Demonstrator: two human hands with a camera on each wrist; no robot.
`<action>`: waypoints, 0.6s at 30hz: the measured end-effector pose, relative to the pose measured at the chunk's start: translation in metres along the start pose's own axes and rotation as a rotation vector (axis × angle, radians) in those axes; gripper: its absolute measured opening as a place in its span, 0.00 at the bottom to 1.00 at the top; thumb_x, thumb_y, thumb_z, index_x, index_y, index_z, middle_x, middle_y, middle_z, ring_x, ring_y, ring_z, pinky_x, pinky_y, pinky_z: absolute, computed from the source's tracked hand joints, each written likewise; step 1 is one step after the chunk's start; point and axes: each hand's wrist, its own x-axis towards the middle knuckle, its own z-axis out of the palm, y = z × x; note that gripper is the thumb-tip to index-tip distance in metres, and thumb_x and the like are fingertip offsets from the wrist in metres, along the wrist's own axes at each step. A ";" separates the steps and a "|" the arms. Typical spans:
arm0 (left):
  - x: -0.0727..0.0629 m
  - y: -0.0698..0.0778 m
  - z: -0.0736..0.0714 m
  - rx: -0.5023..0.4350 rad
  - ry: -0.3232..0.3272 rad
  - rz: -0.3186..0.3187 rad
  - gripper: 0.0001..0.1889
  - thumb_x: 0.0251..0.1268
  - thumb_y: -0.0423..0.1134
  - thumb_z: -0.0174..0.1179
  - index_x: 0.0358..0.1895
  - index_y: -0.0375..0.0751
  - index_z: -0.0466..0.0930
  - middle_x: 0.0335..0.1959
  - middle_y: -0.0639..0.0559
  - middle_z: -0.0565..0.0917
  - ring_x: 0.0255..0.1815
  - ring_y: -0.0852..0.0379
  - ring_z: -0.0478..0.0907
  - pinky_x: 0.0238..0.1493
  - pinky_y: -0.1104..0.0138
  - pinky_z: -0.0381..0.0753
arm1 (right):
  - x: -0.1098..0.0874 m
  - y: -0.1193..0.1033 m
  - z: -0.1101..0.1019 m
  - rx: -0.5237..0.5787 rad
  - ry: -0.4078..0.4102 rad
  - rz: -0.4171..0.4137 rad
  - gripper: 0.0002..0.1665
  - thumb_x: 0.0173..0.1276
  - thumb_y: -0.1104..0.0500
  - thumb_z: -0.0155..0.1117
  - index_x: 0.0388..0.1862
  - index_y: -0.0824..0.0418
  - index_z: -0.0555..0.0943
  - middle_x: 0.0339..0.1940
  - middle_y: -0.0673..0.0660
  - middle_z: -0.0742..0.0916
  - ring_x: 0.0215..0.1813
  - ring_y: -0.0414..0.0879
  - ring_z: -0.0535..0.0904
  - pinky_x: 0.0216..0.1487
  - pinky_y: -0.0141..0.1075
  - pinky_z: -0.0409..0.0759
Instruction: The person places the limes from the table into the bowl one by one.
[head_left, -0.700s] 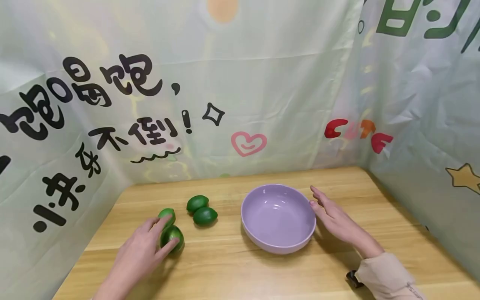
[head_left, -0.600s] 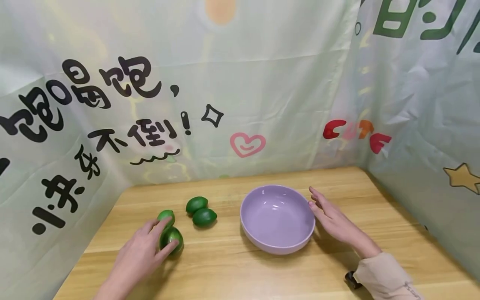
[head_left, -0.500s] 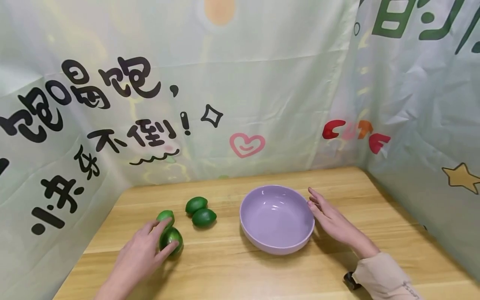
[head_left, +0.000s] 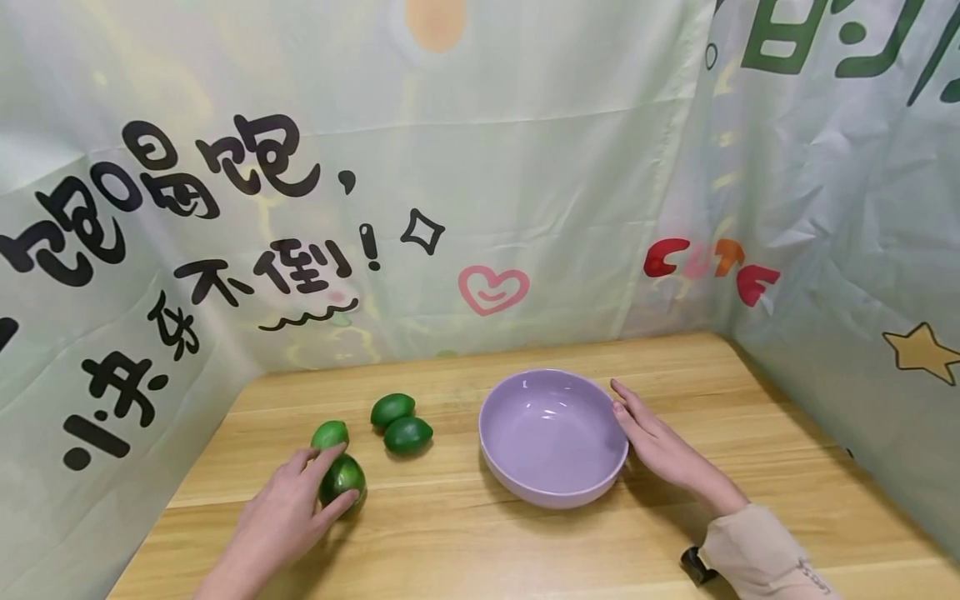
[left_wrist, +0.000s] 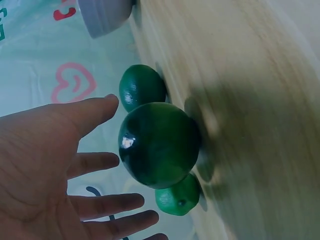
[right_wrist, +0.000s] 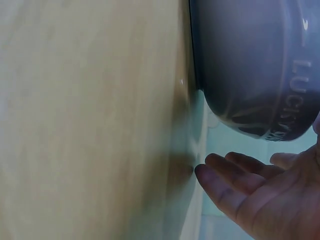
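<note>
My left hand (head_left: 281,508), fingers spread, hovers just left of a round, glossy green fruit (head_left: 345,477) like a large lime. In the left wrist view a narrow gap shows between the fingertips and that fruit (left_wrist: 159,145). Behind it lies a lighter green lime (head_left: 330,434), partly covered by a finger in the head view. Two darker limes (head_left: 408,436) sit together farther right. A lilac bowl (head_left: 555,497) stands upright at the centre right. Along its right side is my right hand (head_left: 667,450), fingers extended, thumb at the rim; whether it touches is unclear.
The wooden table (head_left: 465,542) runs back to a printed cloth (head_left: 585,208) that closes off the rear and both sides. Raised lettering marks the outer wall of the bowl (right_wrist: 250,60). A dark object (head_left: 697,567) shows under the right sleeve.
My right hand has shifted slightly left, closer to the bowl. The left index finger has drawn back a little from the lighter lime. The fruits and bowl stay in place.
</note>
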 end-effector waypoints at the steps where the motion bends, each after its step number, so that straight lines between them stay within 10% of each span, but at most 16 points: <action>1: 0.000 0.000 0.000 -0.001 -0.005 -0.003 0.37 0.68 0.60 0.72 0.77 0.53 0.75 0.66 0.35 0.81 0.60 0.29 0.83 0.41 0.35 0.86 | 0.000 0.000 0.000 0.005 0.000 0.002 0.40 0.92 0.45 0.36 0.89 0.69 0.48 0.86 0.77 0.59 0.84 0.78 0.55 0.80 0.74 0.56; 18: 0.005 -0.005 0.008 -0.006 -0.095 -0.018 0.36 0.69 0.58 0.72 0.76 0.50 0.75 0.66 0.34 0.80 0.58 0.32 0.84 0.43 0.36 0.86 | 0.002 0.002 0.004 0.084 -0.012 -0.034 0.37 0.93 0.48 0.36 0.87 0.72 0.51 0.86 0.76 0.60 0.86 0.75 0.53 0.81 0.70 0.54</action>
